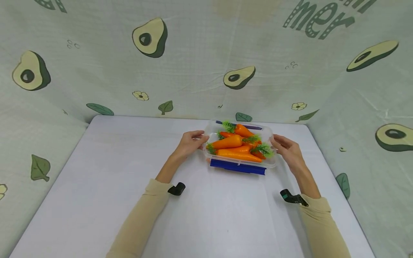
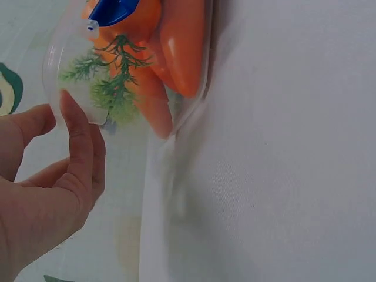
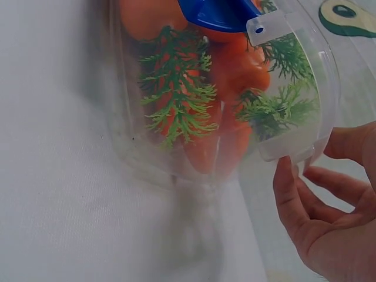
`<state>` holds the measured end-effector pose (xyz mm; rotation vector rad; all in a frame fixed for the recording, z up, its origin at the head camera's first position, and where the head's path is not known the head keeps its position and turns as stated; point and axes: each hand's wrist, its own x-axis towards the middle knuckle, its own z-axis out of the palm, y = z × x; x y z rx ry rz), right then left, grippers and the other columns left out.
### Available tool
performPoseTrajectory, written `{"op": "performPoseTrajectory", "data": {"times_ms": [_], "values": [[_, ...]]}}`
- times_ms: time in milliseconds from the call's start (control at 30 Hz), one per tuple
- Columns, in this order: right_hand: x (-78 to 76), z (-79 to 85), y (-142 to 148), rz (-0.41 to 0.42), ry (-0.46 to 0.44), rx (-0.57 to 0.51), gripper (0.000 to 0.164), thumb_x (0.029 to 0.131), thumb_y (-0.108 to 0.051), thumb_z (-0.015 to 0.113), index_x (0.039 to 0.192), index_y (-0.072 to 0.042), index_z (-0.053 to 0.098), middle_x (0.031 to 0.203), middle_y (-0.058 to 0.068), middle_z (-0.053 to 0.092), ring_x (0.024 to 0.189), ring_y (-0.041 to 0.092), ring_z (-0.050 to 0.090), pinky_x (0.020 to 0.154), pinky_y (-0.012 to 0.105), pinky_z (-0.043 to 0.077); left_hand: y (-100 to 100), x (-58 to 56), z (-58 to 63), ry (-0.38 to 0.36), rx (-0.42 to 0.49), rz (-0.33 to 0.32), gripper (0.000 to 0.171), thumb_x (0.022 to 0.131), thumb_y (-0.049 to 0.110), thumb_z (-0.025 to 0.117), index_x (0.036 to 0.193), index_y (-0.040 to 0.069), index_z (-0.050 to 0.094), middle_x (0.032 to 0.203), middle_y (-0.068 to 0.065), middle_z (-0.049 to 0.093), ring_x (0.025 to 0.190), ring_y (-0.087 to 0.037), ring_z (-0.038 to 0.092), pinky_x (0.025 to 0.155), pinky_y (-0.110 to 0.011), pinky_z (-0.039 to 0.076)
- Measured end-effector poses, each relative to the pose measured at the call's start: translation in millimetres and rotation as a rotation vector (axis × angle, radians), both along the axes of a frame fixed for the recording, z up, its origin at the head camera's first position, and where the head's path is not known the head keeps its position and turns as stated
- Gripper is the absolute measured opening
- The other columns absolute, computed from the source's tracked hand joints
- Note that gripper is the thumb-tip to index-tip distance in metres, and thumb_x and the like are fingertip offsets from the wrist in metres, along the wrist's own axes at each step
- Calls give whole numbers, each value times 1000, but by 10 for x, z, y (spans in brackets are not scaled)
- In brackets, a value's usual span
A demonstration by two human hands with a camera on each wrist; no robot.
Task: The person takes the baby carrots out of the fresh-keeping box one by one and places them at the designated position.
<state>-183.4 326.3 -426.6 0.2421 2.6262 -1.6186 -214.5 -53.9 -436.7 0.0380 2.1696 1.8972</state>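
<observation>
Carrot box: a clear plastic rectangular food box point(image 1: 271, 164) stands towards the far edge of the white table point(image 1: 129, 172), filled with several orange toy carrots point(image 1: 228, 142) with frilly green plastic tops.
Lie of the box: it sits directly between the hands, its long axis running from one to the other, so each hand meets a short end; neither is nearer, as both touch it.
Left hand point(image 1: 190, 143): at the box's left end, thumb and fingertips drawn together, pinching the clear rim between them with only the plastic's thickness in the gap.
Right hand point(image 1: 288, 148): at the box's right end, in a matching pinch on the rim, thumb on one side and fingertips on the other; the palm is off the plastic.
Blue clasps: a dark blue plastic strip point(image 1: 238, 167) hangs along the box's near long side, and a second dark blue strip point(image 1: 253, 127) runs along its far side; neither hand touches them.
Box and table: whether the underside rests on the table or is slightly raised, I cannot tell.
Beyond the box: a pale avocado-print cloth point(image 1: 193, 71) hangs as a backdrop.
</observation>
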Motion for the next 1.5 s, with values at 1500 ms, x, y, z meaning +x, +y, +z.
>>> {"op": "performPoseTrajectory", "data": {"times_ms": [1500], "values": [[16, 29, -754, 131, 4, -74, 57, 104, -35, 64, 149, -4, 51, 143, 21, 55, 115, 35, 60, 86, 16, 52, -828, 406, 56, -24, -70, 61, 60, 99, 29, 71, 148, 0, 52, 131, -20, 59, 79, -16, 64, 75, -20, 57]]}}
